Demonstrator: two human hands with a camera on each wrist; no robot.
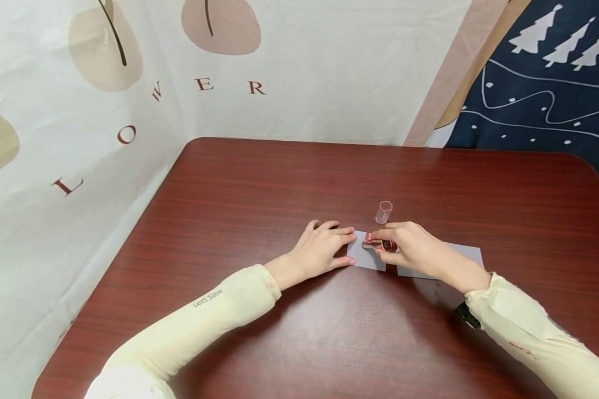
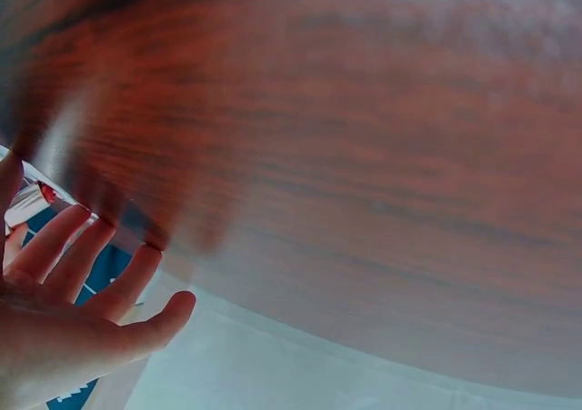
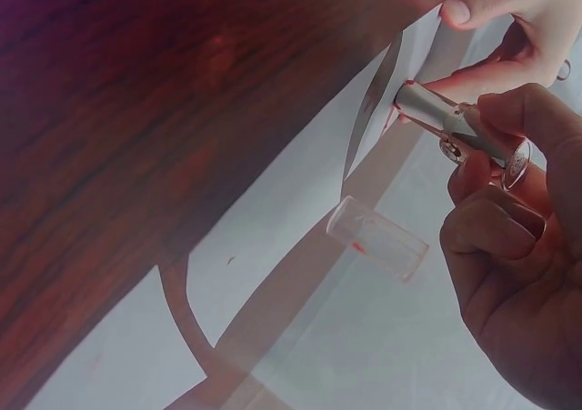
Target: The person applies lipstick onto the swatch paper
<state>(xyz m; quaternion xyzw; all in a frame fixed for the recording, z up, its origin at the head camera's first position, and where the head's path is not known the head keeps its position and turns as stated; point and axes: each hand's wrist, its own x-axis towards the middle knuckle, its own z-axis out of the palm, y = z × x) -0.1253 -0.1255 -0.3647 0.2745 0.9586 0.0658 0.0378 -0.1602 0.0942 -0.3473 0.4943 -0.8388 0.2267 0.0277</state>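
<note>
My right hand (image 1: pixel 411 246) pinches a lipstick (image 3: pixel 446 115) with a shiny metallic case between thumb and fingers. Its end is down at a small pale card (image 1: pixel 358 256), where a red mark shows beside the fingertips. On the card's left edge rest the spread, nearly straight fingers of my left hand (image 1: pixel 321 249). That hand (image 2: pixel 82 310) also fills the lower left of the left wrist view. A clear cap (image 1: pixel 384 212) stands on the table just beyond the card. Whether the lipstick's tip touches the card is hidden by my fingers.
A larger pale sheet (image 1: pixel 466 255) lies under my right wrist, a narrow gap to the right of the card. Everything is on a dark red wooden table (image 1: pixel 279 183). Printed cloth (image 1: pixel 329 72) hangs along its back and left side.
</note>
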